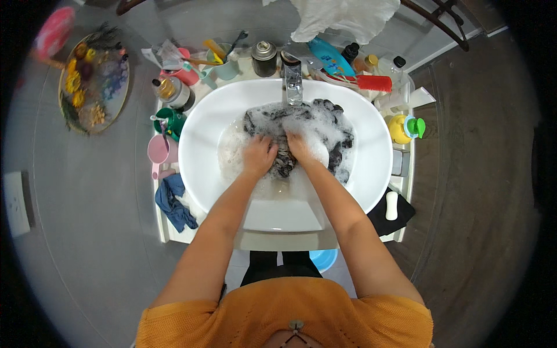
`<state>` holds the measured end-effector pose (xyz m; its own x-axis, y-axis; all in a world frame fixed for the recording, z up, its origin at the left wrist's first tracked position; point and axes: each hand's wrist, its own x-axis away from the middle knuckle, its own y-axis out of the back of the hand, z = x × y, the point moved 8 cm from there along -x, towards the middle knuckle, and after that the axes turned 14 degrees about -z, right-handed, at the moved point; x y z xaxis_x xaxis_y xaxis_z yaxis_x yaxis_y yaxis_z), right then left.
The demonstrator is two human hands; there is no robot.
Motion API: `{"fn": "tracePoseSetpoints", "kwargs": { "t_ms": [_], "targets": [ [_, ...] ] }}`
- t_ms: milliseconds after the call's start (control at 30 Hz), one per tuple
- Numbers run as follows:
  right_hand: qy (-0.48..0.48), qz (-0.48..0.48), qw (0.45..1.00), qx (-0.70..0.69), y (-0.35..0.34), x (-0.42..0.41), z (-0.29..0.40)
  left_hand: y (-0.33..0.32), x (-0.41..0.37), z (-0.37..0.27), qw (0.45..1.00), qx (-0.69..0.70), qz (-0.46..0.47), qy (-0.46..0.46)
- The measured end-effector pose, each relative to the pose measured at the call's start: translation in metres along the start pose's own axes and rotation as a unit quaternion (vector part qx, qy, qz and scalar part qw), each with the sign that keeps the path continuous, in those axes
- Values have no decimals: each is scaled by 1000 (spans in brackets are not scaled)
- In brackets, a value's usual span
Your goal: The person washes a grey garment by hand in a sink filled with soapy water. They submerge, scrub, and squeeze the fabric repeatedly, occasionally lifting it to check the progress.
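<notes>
A white washbasin (200, 143) holds sudsy water and a dark patterned cloth (285, 163), partly under foam. My left hand (260, 154) and my right hand (299, 148) are both in the basin, one on each side of a bunched part of the cloth. The fingers of both hands grip this wet cloth, their tips partly hidden by foam. More of the cloth spreads towards the back and right of the basin. Above its back edge stands the metal faucet (294, 87), just beyond my hands.
Left of the basin are a pink cup (159, 150), a green cup (174, 124) and a blue cloth (174, 204). A red-headed brush (374, 83), a yellow pump bottle (399, 129) and a white soap bar (391, 205) on black cloth (402, 219) lie or stand at the right.
</notes>
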<state>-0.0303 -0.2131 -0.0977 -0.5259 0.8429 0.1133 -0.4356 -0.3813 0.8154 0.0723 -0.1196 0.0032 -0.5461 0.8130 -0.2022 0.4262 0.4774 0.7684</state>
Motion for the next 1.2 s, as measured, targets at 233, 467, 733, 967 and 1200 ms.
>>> {"fn": "tracePoseSetpoints", "kwargs": {
  "t_ms": [233,467,733,967,1200],
  "targets": [
    [-168,-159,954,-192,95,18,-34,51,34,-5,993,-36,111,26],
    [-357,-278,747,-488,164,58,-51,71,49,11,998,-45,-32,37],
    [-328,-221,637,-662,145,98,-66,50,53,-16,981,-124,144,29],
    [-332,-60,785,-519,159,108,-53,94,33,-23,980,-25,89,173],
    [-77,-71,928,-357,169,106,2,162,5,-47,778,502,-107,364]
  ]
}}
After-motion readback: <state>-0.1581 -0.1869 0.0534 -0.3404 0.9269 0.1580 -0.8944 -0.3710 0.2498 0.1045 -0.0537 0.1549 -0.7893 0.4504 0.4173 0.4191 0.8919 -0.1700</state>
